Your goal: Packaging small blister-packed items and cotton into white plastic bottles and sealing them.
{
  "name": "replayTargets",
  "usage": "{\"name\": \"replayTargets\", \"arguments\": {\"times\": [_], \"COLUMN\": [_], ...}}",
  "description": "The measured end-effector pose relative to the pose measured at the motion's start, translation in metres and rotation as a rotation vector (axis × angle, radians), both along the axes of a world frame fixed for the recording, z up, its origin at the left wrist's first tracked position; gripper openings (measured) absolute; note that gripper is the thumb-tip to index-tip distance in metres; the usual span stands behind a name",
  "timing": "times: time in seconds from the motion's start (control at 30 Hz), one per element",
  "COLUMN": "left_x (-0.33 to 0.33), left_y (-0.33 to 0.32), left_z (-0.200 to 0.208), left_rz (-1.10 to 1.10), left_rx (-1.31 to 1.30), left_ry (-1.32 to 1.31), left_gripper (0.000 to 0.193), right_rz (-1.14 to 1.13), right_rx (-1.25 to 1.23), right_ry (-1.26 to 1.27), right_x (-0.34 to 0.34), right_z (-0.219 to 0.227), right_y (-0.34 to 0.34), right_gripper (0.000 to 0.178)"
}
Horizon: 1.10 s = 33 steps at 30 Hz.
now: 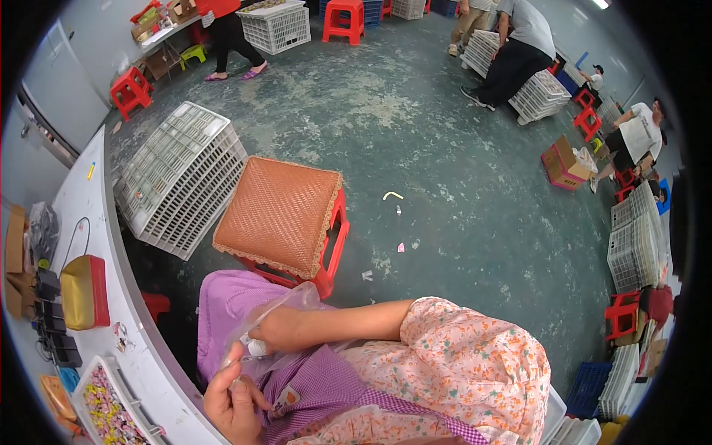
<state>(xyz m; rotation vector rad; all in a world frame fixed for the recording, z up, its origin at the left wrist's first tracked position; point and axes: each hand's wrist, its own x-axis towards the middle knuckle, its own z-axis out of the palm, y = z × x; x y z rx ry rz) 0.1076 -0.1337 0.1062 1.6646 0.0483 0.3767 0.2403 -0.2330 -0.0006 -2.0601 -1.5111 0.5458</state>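
My left hand [236, 404] is at the lower left by the table edge, its fingers curled. Thumb and fingertips seem to pinch the edge of a clear plastic bag [278, 302]. Across my body reaches my right forearm, and my right hand [276, 330] sits inside the plastic, over my lap. Its fingers are mostly hidden. A small white thing [256, 347] shows beside them, too covered to name. Beneath both hands lies a purple checked apron [319, 386], worn over a floral top.
A red stool [337, 230] with a woven brown cushion [278, 215] stands ahead, beside white crates [182, 178]. On the white table [111, 252] are a yellow-red pouch [83, 291] and a tray [130, 397] of small colourful pieces. Scraps litter the floor; several people work farther off.
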Motion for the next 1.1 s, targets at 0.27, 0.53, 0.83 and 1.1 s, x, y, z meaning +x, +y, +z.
{"name": "replayTargets", "arguments": {"times": [0.27,0.53,0.83,1.1], "left_x": [0.002,0.005,0.004,0.004], "left_y": [0.005,0.007,0.012,0.012], "left_z": [-0.003,-0.001,-0.003,-0.003], "left_rz": [0.006,0.071,0.063,0.082], "left_rx": [-0.018,0.000,0.006,0.000], "left_ry": [-0.022,-0.055,-0.073,-0.056], "left_gripper": [0.026,0.029,0.031,0.031], "right_rz": [-0.008,-0.047,-0.084,-0.066], "right_rx": [0.023,0.173,0.184,0.200], "right_ry": [0.010,0.041,0.003,-0.138], "right_x": [0.000,0.001,-0.002,-0.001], "right_z": [0.007,-0.003,0.003,-0.005], "right_y": [-0.002,-0.002,0.001,0.004], "right_gripper": [0.040,0.042,0.019,0.016]}}
